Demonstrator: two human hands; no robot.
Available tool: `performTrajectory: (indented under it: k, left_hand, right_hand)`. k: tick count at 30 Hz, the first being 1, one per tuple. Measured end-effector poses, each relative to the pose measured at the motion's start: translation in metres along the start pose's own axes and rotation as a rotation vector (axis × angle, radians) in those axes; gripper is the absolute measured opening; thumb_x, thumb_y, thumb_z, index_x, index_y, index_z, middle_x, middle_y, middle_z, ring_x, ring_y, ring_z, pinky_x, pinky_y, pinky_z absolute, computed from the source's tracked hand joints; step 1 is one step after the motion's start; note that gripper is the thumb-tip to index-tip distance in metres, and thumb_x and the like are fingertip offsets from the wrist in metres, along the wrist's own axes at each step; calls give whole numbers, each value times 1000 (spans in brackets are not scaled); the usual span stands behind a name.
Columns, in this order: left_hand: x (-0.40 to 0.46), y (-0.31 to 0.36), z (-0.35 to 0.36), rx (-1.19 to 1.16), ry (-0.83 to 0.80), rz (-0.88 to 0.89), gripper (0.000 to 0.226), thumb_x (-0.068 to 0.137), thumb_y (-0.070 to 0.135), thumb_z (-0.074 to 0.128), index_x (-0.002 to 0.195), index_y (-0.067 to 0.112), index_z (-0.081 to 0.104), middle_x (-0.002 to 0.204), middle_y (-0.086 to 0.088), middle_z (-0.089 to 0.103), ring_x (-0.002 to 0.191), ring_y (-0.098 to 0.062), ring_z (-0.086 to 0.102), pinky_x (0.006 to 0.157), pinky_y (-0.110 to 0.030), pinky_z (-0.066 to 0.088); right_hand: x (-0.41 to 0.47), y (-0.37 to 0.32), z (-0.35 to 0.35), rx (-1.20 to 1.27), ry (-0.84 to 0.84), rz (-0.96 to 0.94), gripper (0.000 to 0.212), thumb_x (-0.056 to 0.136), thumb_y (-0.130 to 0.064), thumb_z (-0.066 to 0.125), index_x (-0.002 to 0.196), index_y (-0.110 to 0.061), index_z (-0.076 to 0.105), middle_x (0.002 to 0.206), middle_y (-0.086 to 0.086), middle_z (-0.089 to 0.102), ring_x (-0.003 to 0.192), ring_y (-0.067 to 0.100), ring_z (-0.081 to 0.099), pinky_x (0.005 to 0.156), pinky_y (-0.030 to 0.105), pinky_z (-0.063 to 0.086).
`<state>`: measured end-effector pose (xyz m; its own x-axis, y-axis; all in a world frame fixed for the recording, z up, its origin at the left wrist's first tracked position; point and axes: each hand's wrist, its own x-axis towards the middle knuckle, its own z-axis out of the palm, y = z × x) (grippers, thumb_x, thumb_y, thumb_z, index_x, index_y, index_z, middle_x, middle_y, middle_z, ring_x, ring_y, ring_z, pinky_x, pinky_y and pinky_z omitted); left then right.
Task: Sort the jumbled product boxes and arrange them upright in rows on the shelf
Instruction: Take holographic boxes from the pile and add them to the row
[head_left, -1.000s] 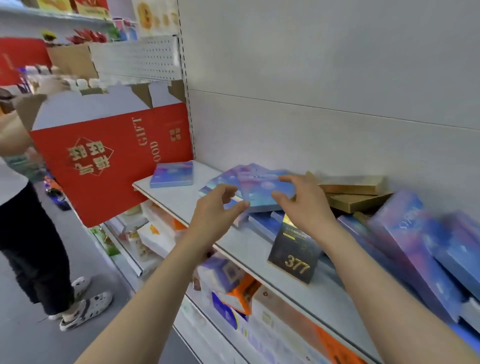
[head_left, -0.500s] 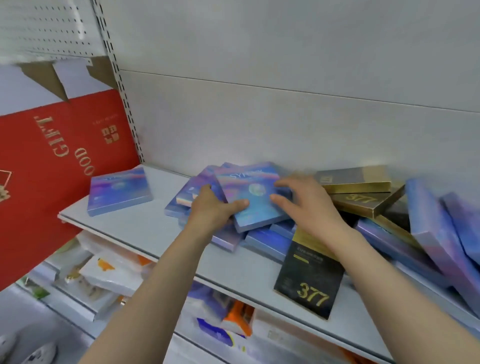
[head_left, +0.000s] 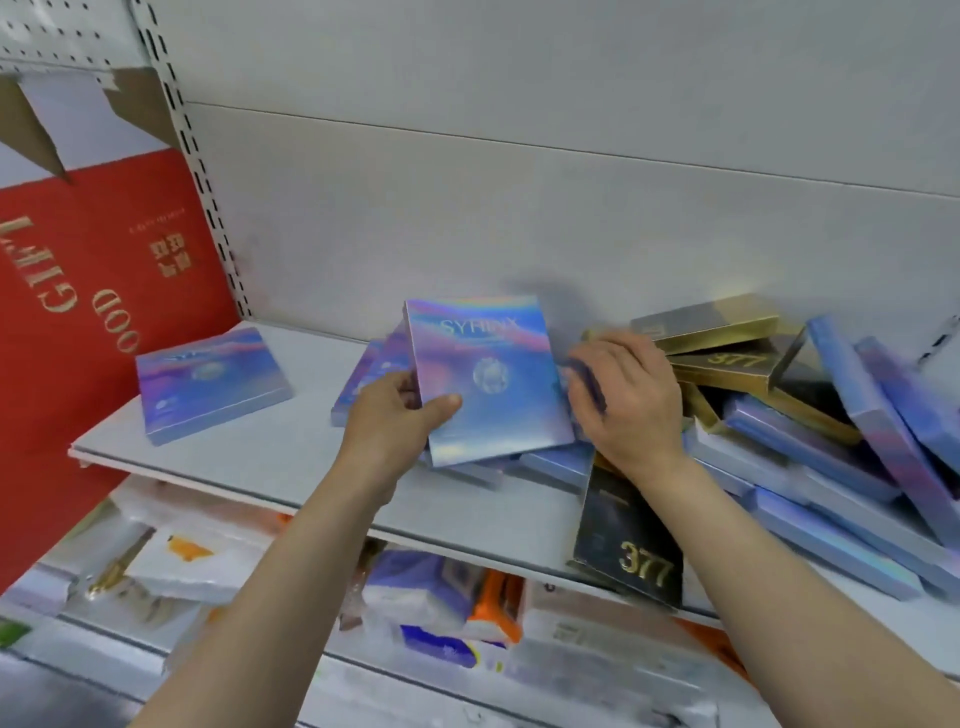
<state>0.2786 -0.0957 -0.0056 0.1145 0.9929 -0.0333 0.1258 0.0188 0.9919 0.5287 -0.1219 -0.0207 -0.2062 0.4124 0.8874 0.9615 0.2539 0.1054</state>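
Iridescent blue box (head_left: 485, 379) at frame centre is tilted up off the heap: the left hand (head_left: 397, 415) pinches its left edge, the right hand (head_left: 626, 400) curls fingers round its right side, likely to stand it upright on the shelf (head_left: 249, 460).

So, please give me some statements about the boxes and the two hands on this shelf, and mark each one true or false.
1. The left hand grips the holographic SYFINX box, tilted up off the pile. True.
2. A single holographic box lies flat and alone at the left of the shelf. True.
3. The black 377 box stands upright at the back wall. False: it hangs over the shelf's front edge.
4. The gold boxes lie left of the left hand. False: they are beyond the right hand.
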Motion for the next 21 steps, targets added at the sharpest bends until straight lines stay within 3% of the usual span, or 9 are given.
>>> performTrajectory:
  k: [7,9,12,15,18,21]
  left_hand:
    - [-2,-15,8,-21,-27,27,27,83,18,75,106,8,65,103,-7,72,96,-26,69,85,-54,55]
    - [-3,-15,9,-21,-47,41,25,83,17,75,105,10,66,102,-4,73,95,-24,70,87,-53,55]
    - [-7,-18,16,3,-110,68,30,84,17,74,111,9,66,105,-3,72,96,-22,69,90,-50,54]
    - [-13,-24,22,3,-143,70,32,84,20,74,113,10,64,107,-4,72,98,-22,68,92,-50,53]
    - [-15,-27,19,8,-162,62,36,84,20,74,117,10,64,109,-3,71,99,-21,68,92,-50,53]
    - [-13,-28,14,14,-198,75,36,83,19,75,116,10,63,109,-2,71,99,-21,68,92,-50,53]
  right_hand:
    - [7,-10,-16,-220,-81,-31,12,91,-15,61,88,-8,70,84,10,67,79,33,59,63,42,45]
    - [0,-15,-30,-275,-64,83,18,94,-24,60,87,-9,67,79,9,62,73,30,55,57,39,43]
    - [-34,-38,-48,-409,-100,378,30,94,-39,60,76,-15,56,61,1,53,51,20,50,45,26,26]
    - [-56,-50,-54,-557,-170,413,39,88,-35,69,59,-16,52,42,2,46,34,24,42,46,22,20]
    - [-54,-51,-59,-528,-238,457,40,88,-32,71,57,-14,53,42,4,49,35,26,45,48,23,24]
    - [-65,-56,-76,-312,-384,645,32,93,-46,58,77,-20,65,69,-2,65,65,21,60,55,27,33]
